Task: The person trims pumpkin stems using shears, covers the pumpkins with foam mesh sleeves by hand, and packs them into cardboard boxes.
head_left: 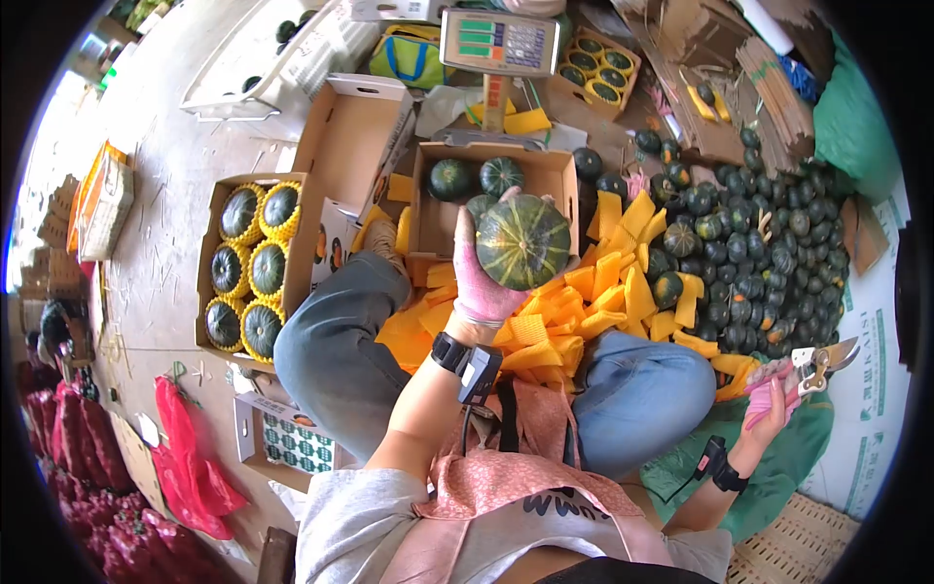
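Observation:
My left hand (479,284), in a pink glove, grips a round green pumpkin (523,243) with pale yellow-green stripes. It is held up over the near side of an open cardboard box (559,190). Inside that box, dark green pumpkins (501,175) sit partly hidden behind the held one. Off to the right, my right hand (769,397), also in pink, is closed around a pair of pruning shears (815,368). Their blades point right, away from me. Yellow foam net sleeves (545,331) lie heaped between my legs.
A digital scale display (499,41) stands behind the box. Many loose pumpkins (744,253) are piled at right. At left, a carton (204,282) holds several pumpkins in yellow nets, beside an open carton (341,146). A white crate (233,102) stands at the upper left.

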Demonstrator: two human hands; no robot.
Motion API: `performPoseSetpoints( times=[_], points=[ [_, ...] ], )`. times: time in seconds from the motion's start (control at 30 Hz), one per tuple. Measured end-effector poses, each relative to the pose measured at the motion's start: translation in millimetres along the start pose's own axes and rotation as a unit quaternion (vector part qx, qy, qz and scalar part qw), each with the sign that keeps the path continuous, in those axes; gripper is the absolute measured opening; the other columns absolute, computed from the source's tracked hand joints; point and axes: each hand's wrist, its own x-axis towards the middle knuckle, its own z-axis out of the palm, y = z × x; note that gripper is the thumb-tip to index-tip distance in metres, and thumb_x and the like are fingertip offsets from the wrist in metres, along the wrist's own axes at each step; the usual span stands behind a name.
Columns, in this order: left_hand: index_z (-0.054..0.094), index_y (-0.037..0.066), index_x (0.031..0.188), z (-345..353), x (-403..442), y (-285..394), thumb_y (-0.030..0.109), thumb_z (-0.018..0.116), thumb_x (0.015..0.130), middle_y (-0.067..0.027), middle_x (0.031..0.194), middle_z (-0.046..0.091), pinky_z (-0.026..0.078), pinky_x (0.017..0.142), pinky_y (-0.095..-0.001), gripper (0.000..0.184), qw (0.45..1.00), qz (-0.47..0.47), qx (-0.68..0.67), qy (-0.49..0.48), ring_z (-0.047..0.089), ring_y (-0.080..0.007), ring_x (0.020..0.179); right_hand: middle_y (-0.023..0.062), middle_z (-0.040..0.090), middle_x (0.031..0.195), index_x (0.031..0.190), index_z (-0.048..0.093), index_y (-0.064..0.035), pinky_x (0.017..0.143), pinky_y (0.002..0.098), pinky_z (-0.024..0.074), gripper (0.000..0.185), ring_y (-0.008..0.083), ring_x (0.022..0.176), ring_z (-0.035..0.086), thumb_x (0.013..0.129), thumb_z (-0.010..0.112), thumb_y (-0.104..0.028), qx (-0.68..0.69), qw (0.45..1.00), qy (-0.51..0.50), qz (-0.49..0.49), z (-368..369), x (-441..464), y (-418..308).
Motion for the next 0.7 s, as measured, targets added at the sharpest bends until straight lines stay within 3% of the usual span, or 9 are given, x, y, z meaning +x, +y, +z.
performPoseSetpoints(
  times=[0.17, 0.27, 0.37, 0.4, 0.53, 0.57, 0.63, 0.7],
  points=[
    [0.045, 0.011, 0.132, -12, -27, 19, 0.064, 0.038, 0.086, -0.0133, 0.134, 0.046, 0.032, 0.100, -0.0613, 0.070, 0.998, 0.011, -0.068, 0.012, 0.043, -0.0348, 0.123, 0.0098, 0.051, 0.095, 0.112, 0.045, -0.0017, 0.077, 0.0390, 0.0438, 0.037, 0.0224, 0.086, 0.051, 0.080, 0.053, -0.017, 0.134, 0.975, -0.151, 0.090, 40, -13, 1],
    [0.046, 0.011, 0.130, -25, -51, 25, 0.060, 0.042, 0.086, -0.0150, 0.129, 0.048, 0.034, 0.099, -0.0608, 0.065, 0.993, 0.002, -0.104, 0.057, 0.045, -0.0360, 0.120, 0.0082, 0.053, 0.094, 0.105, 0.048, -0.0037, 0.084, 0.0408, 0.0411, 0.032, 0.0235, 0.086, 0.051, 0.082, 0.055, -0.026, 0.251, 0.920, -0.225, 0.201, 62, -14, 24],
    [0.050, 0.010, 0.122, -53, -71, 29, 0.055, 0.047, 0.086, -0.0153, 0.122, 0.053, 0.037, 0.097, -0.0595, 0.058, 0.986, 0.019, -0.114, 0.119, 0.048, -0.0370, 0.114, 0.0063, 0.057, 0.086, 0.095, 0.056, -0.0068, 0.081, 0.0409, 0.0441, 0.030, 0.0235, 0.080, 0.053, 0.085, 0.057, -0.035, 0.255, 0.900, -0.208, 0.286, 75, -16, 51],
    [0.051, 0.010, 0.120, -62, -75, 29, 0.054, 0.049, 0.085, -0.0153, 0.122, 0.053, 0.038, 0.097, -0.0592, 0.057, 0.983, 0.026, -0.122, 0.137, 0.049, -0.0369, 0.113, 0.0058, 0.058, 0.084, 0.093, 0.058, -0.0079, 0.079, 0.0410, 0.0453, 0.028, 0.0226, 0.080, 0.054, 0.084, 0.059, -0.034, 0.245, 0.905, -0.145, 0.316, 76, -17, 60],
    [0.055, 0.012, 0.110, -73, -83, 26, 0.045, 0.062, 0.080, -0.0133, 0.113, 0.056, 0.043, 0.091, -0.0549, 0.046, 0.964, 0.006, -0.173, 0.202, 0.050, -0.0334, 0.106, 0.0045, 0.059, 0.078, 0.090, 0.059, -0.0091, 0.078, 0.0413, 0.0455, 0.026, 0.0210, 0.077, 0.055, 0.083, 0.062, -0.034, 0.229, 0.895, -0.094, 0.372, 81, -9, 68],
    [0.056, 0.012, 0.109, -73, -81, 24, 0.045, 0.062, 0.080, -0.0124, 0.111, 0.057, 0.043, 0.091, -0.0547, 0.044, 0.962, 0.014, -0.166, 0.218, 0.051, -0.0329, 0.106, 0.0051, 0.059, 0.078, 0.090, 0.058, -0.0096, 0.076, 0.0418, 0.0454, 0.026, 0.0225, 0.077, 0.056, 0.082, 0.062, -0.034, 0.241, 0.881, -0.177, 0.368, 81, -6, 70],
    [0.057, 0.015, 0.106, -70, -78, 23, 0.044, 0.062, 0.080, -0.0100, 0.107, 0.059, 0.043, 0.090, -0.0544, 0.039, 0.958, 0.019, -0.159, 0.238, 0.053, -0.0314, 0.103, 0.0060, 0.058, 0.079, 0.093, 0.057, -0.0102, 0.073, 0.0433, 0.0455, 0.028, 0.0252, 0.076, 0.057, 0.080, 0.061, -0.035, 0.199, 0.893, -0.161, 0.371, 80, -9, 76],
    [0.056, 0.014, 0.111, -70, -73, 27, 0.044, 0.060, 0.081, -0.0104, 0.113, 0.057, 0.041, 0.092, -0.0534, 0.043, 0.962, 0.034, -0.150, 0.227, 0.051, -0.0315, 0.107, 0.0065, 0.058, 0.080, 0.094, 0.056, -0.0097, 0.070, 0.0447, 0.0460, 0.029, 0.0262, 0.073, 0.057, 0.080, 0.061, -0.034, 0.179, 0.889, -0.185, 0.378, 81, -7, 79]
  ],
)
